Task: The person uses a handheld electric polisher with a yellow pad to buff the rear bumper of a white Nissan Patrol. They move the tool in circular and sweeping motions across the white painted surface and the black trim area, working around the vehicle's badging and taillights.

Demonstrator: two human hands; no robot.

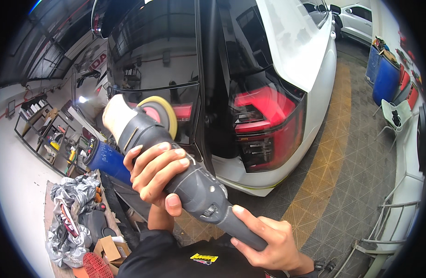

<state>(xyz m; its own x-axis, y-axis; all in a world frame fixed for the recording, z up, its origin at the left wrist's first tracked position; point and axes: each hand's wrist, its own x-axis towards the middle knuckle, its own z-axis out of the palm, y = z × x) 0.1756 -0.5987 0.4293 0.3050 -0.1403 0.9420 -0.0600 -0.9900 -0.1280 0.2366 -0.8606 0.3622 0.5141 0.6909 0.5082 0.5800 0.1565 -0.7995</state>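
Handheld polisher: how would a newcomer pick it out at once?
Before the white car, find the left hand and right hand. Both grip the polisher, a long dark-grey tool. Its round, yellow-edged pad sets it apart from the red tail light behind.

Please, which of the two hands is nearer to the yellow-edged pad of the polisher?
The left hand, which grips the polisher just behind its pale head. The right hand holds the rear handle, farther from the yellow-edged pad.

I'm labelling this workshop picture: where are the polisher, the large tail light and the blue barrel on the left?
Polisher (193, 186), head view: middle of its dark body.
Large tail light (279, 109), head view: red upper section.
Blue barrel (108, 162), head view: its side.
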